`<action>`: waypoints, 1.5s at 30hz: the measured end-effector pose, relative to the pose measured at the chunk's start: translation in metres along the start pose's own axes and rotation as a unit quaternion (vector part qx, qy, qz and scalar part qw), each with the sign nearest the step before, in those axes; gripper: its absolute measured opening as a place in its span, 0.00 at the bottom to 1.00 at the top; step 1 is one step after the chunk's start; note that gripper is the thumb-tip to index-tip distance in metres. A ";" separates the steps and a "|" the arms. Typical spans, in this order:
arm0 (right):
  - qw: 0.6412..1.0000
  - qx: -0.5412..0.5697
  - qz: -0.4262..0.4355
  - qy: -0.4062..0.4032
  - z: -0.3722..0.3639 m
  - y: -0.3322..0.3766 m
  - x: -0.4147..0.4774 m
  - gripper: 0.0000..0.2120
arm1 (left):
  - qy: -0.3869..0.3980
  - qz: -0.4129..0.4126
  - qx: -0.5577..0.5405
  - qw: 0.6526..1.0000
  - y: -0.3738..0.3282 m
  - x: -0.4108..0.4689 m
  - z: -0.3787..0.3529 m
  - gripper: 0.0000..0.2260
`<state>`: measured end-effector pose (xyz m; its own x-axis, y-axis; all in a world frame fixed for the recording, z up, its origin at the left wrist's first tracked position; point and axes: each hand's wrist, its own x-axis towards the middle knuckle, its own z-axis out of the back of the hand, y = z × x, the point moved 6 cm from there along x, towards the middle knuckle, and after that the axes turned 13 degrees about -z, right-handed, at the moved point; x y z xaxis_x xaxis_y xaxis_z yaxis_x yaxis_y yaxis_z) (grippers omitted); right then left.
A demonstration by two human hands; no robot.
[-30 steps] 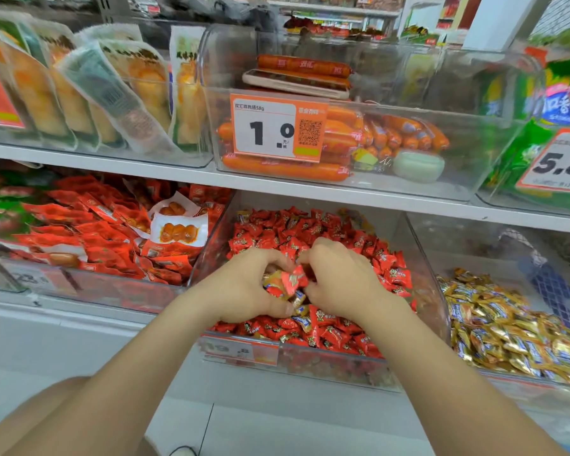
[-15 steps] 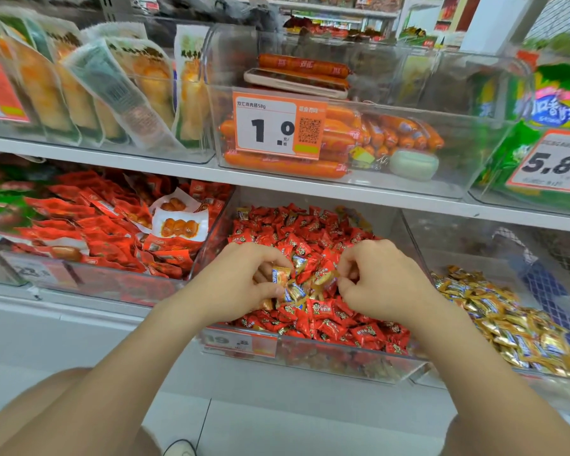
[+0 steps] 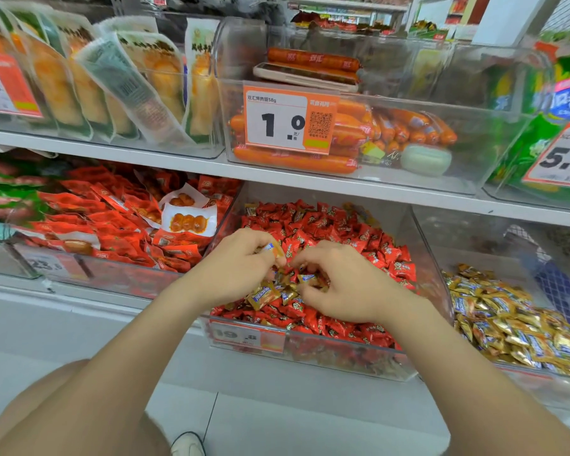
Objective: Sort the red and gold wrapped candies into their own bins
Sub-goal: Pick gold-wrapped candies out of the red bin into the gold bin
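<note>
Left hand [image 3: 241,268], right hand [image 3: 346,286] knuckles-up among candies [image 3: 333,227]

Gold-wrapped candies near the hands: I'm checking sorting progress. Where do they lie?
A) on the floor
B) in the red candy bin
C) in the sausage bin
B: the gold-wrapped candies lie atop red candies in the clear bin, between the left hand and right hand.
</note>
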<state>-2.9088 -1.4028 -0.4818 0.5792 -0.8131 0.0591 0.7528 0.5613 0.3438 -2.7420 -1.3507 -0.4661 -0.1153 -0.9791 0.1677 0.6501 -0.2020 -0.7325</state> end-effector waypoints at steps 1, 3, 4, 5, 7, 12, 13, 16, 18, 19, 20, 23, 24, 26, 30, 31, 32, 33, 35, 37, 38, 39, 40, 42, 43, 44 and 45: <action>1.000 -0.008 0.019 0.009 -0.004 0.005 -0.001 0.19 | -0.001 0.013 -0.005 1.000 0.003 -0.001 0.001 0.13; 0.998 -0.040 0.033 0.035 -0.013 0.012 -0.001 0.22 | 0.002 0.012 0.002 1.000 0.005 -0.003 0.001 0.10; 0.997 -0.060 0.034 0.047 -0.016 0.014 0.001 0.22 | 0.008 0.001 0.023 1.000 0.004 -0.005 0.001 0.10; 0.994 -0.083 0.035 0.057 -0.018 0.015 0.003 0.21 | 0.019 -0.015 0.058 0.998 0.002 -0.007 -0.001 0.13; 0.991 -0.118 0.030 0.064 -0.017 0.016 0.006 0.18 | 0.044 -0.052 0.145 0.987 -0.002 -0.011 -0.005 0.17; 0.993 -0.107 0.029 0.026 -0.011 0.015 0.006 0.09 | 0.127 -0.027 0.238 0.963 0.015 -0.017 -0.017 0.08; 0.994 -0.110 0.025 0.008 -0.009 0.011 0.006 0.09 | 0.133 -0.014 0.238 0.962 0.019 -0.018 -0.017 0.13; 0.996 -0.088 -0.018 -0.024 0.001 -0.003 0.005 0.07 | 0.174 0.022 0.222 0.959 0.024 -0.020 -0.017 0.15; 0.997 -0.041 -0.038 -0.049 0.010 -0.010 0.002 0.08 | 0.208 0.035 0.214 0.954 0.024 -0.020 -0.017 0.13; 0.997 -0.009 -0.051 -0.063 0.017 -0.011 0.000 0.08 | 0.220 0.037 0.209 0.952 0.022 -0.020 -0.017 0.14; 0.995 0.027 -0.068 -0.074 0.022 -0.013 -0.001 0.08 | 0.229 0.037 0.202 0.952 0.020 -0.020 -0.018 0.15; 0.982 0.124 -0.109 -0.087 0.034 -0.013 -0.007 0.12 | 0.251 0.037 0.178 0.951 0.019 -0.020 -0.023 0.21; 0.980 0.137 -0.116 -0.085 0.034 -0.013 -0.007 0.14 | 0.255 0.034 0.179 0.950 0.019 -0.020 -0.024 0.22; 0.982 0.137 -0.111 -0.072 0.032 -0.011 -0.009 0.19 | 0.244 0.024 0.186 0.951 0.019 -0.019 -0.025 0.21; 0.982 0.171 -0.079 -0.029 0.021 -0.006 -0.007 0.13 | 0.190 0.000 0.161 0.968 0.017 -0.015 -0.022 0.12; 0.984 0.160 -0.066 -0.031 0.020 -0.003 -0.007 0.14 | 0.184 -0.004 0.155 0.971 0.016 -0.015 -0.022 0.10; 0.989 0.133 -0.050 -0.035 0.019 0.000 -0.006 0.14 | 0.179 -0.010 0.152 0.972 0.014 -0.015 -0.022 0.09; 0.994 0.100 -0.032 -0.037 0.018 0.004 -0.005 0.14 | 0.170 -0.015 0.147 0.974 0.012 -0.015 -0.022 0.08; 0.999 0.025 -0.008 -0.028 0.014 0.010 -0.005 0.15 | 0.139 -0.020 0.132 0.981 0.007 -0.013 -0.020 0.10; 0.999 -0.036 0.001 0.000 0.009 0.012 -0.004 0.18 | 0.087 -0.016 0.124 0.988 0.003 -0.011 -0.014 0.11; 0.998 -0.053 0.003 0.017 0.006 0.014 -0.005 0.20 | 0.060 -0.014 0.129 0.990 0.003 -0.009 -0.010 0.11; 0.998 -0.060 0.005 0.033 0.003 0.014 -0.006 0.21 | 0.040 -0.011 0.141 0.989 0.003 -0.006 -0.008 0.13; 0.997 -0.067 0.005 0.048 0.000 0.016 -0.006 0.22 | 0.031 -0.007 0.153 0.988 0.003 -0.005 -0.008 0.15; 0.993 -0.091 0.006 0.077 -0.008 0.019 -0.008 0.24 | 0.037 0.000 0.163 0.986 0.004 -0.003 -0.013 0.16; 0.990 -0.106 0.010 0.088 -0.012 0.021 -0.008 0.24 | 0.039 0.006 0.163 0.986 0.005 -0.002 -0.015 0.15; 0.988 -0.123 0.010 0.097 -0.016 0.023 -0.007 0.23 | 0.040 0.011 0.161 0.986 0.006 -0.001 -0.016 0.13; 0.986 -0.135 0.008 0.100 -0.019 0.023 -0.005 0.23 | 0.042 0.014 0.158 0.986 0.008 0.000 -0.017 0.11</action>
<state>-2.8882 -1.3827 -0.4922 0.6214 -0.7721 -0.1332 0.7833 0.6163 0.0812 -2.7496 -1.3523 -0.4831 -0.1465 -0.9855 0.0858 0.8543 -0.1697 -0.4913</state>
